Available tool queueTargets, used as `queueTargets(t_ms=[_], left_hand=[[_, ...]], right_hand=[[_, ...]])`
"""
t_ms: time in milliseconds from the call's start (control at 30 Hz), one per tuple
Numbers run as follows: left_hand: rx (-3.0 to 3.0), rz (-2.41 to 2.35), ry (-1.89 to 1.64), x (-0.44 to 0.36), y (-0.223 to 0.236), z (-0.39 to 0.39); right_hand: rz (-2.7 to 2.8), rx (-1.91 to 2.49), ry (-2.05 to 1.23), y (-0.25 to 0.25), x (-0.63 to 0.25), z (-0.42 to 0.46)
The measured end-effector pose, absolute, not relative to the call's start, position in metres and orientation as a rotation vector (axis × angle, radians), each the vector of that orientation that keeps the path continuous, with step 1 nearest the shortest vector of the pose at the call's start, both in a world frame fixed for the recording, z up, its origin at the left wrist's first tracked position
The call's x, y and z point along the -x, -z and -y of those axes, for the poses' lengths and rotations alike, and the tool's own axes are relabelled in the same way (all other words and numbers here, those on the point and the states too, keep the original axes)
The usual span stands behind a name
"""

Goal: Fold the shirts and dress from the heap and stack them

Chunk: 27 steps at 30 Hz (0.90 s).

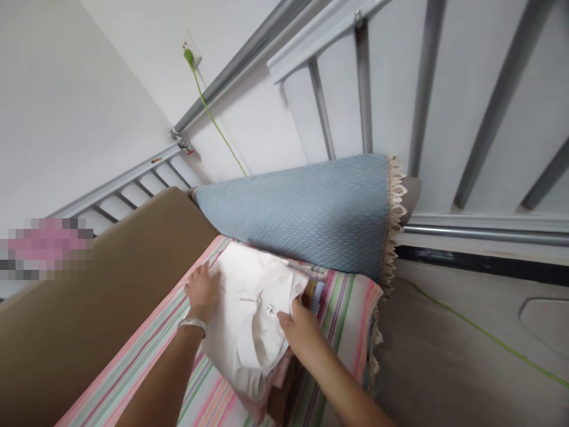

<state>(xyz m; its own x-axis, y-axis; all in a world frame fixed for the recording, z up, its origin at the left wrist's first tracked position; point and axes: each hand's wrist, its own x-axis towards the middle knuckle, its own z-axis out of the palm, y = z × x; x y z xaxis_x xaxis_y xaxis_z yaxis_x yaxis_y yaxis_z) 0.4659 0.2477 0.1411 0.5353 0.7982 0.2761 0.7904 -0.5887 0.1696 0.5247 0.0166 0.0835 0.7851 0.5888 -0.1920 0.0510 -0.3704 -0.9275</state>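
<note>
A white shirt (244, 314) lies loosely folded on top of other folded clothes, with a small dark-and-white mark on its upper side. At its left edge, my left hand (202, 290) rests with the fingers apart; a bracelet (192, 324) circles that wrist. My right hand (300, 326) pinches the shirt's right side, thumb on top and the other fingers partly hidden by the cloth. Brown and blue cloth edges (316, 296) show from under the shirt beside this hand. Below everything is a striped sheet (342, 308) in pink, green and white.
A blue quilted roll with lace trim (302, 207) lies across the far end. On the left stands a brown padded panel (133, 255). Metal railings (364, 89) line the back. A green cord (217, 127) hangs from a wall socket; more runs along the floor at right.
</note>
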Motion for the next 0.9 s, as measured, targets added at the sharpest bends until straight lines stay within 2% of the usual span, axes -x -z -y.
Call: queueTargets(t_ms=[67,233,333,400,467,567,667,767,900], left_hand=[[-2.892,-1.290,-0.462,-0.470,-0.136,-0.216],[-2.933,-1.161,-0.035,-0.485,-0.112,-0.168],[-2.969,-1.189,-0.071,-0.489,-0.096,-0.164],[-2.991,-1.198,-0.131,-0.488,-0.089,-0.165],[-2.995,-1.189,-0.164,-0.487,-0.086,-0.165],[-2.986,-1.173,-0.164,-0.483,-0.086,-0.163],[-2.961,-1.182,-0.127,-0.481,-0.086,-0.162],[-2.933,-1.193,-0.128,-0.483,-0.084,-0.164],[-2.809,-1.146,-0.082,-0.484,-0.098,-0.163]], right_hand=[[0.459,1.854,-0.661,-0.084,-0.525,-0.016],[0.405,1.710,-0.895,-0.086,-0.531,-0.006],[0.475,1.742,-0.901,-0.086,-0.540,0.008],[0.497,1.823,-0.715,-0.091,-0.543,0.017],[0.492,1.823,-0.381,-0.100,-0.539,0.022],[0.627,1.566,-0.084,-0.111,-0.522,0.014],[0.600,1.263,-0.335,-0.103,-0.509,-0.010],[0.183,0.953,-0.705,-0.079,-0.516,-0.028],[0.042,0.718,-0.884,-0.058,-0.540,-0.021]])
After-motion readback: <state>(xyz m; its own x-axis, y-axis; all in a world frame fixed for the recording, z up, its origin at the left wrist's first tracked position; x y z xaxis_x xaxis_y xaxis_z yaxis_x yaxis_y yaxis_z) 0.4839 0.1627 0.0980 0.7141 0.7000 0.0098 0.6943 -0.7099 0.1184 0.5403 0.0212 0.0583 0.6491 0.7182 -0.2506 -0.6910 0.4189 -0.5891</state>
